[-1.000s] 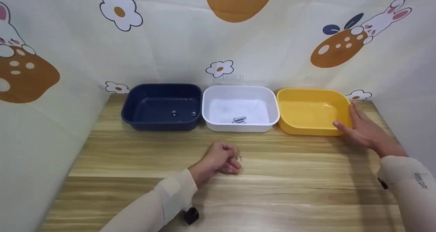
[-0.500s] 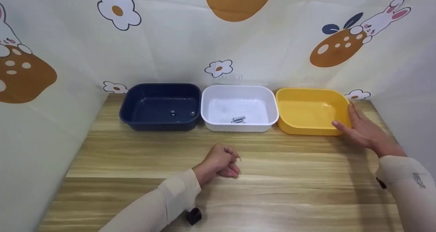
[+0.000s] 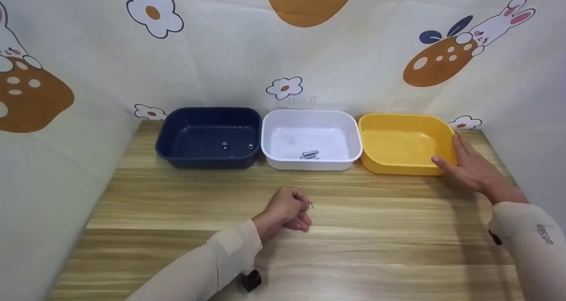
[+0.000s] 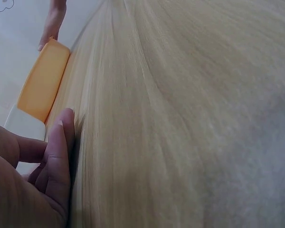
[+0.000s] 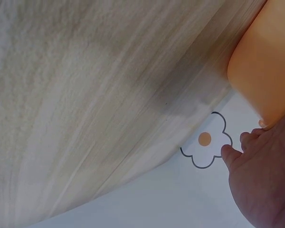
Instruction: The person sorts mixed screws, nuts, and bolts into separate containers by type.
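Over the middle of the table, my left hand (image 3: pixel 289 208) has curled fingers, with the thumb against them. A tiny metal piece (image 3: pixel 311 205), too small to identify, shows at its fingertips in the head view; the left wrist view hides it. My right hand (image 3: pixel 475 170) holds the right front corner of the yellow bin (image 3: pixel 404 169), thumb over the front rim and fingers along the right side. The white bin (image 3: pixel 311 165), just left of it, contains several silver bolts (image 3: pixel 310 154). Two small metal nuts (image 3: pixel 250 146) lie in the navy bin (image 3: pixel 208 164).
The three bins stand side by side at the back of the wood-grain table (image 3: pixel 376 248). Behind them hangs a pale printed cloth (image 3: pixel 230 49), which also lines both sides. A black wrist camera (image 3: pixel 251 280) sits under my left sleeve.
My left hand has shifted slightly right and toward me, its fingers closing in at the tiny metal piece. The right hand keeps its hold on the yellow bin.
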{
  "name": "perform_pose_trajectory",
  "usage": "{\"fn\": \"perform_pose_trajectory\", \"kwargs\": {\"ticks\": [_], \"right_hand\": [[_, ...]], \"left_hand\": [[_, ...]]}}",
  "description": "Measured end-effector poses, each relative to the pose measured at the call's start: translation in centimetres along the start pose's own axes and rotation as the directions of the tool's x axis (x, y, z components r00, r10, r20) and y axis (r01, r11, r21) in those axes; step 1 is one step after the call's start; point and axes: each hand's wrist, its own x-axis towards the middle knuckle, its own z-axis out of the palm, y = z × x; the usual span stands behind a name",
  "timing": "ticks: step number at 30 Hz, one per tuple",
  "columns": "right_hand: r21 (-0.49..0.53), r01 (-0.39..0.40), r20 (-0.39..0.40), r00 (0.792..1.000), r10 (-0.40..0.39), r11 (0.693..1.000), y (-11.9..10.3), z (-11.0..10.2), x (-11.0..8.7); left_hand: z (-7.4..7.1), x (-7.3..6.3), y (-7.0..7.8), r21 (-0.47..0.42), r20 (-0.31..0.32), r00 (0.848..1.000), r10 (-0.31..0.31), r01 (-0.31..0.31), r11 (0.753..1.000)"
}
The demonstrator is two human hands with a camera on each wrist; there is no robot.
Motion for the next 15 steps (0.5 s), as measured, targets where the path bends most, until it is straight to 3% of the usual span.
{"fn": "perform_pose_trajectory", "kwargs": {"ticks": [15], "right_hand": [[0.006,-0.012,0.000,1.000,0.012,1.000,-0.13,0.03,-0.02]], "left_hand": [[-0.19,-0.01,-0.08,-0.018,0.016,1.000,-0.007,0.008,1.000]]}}
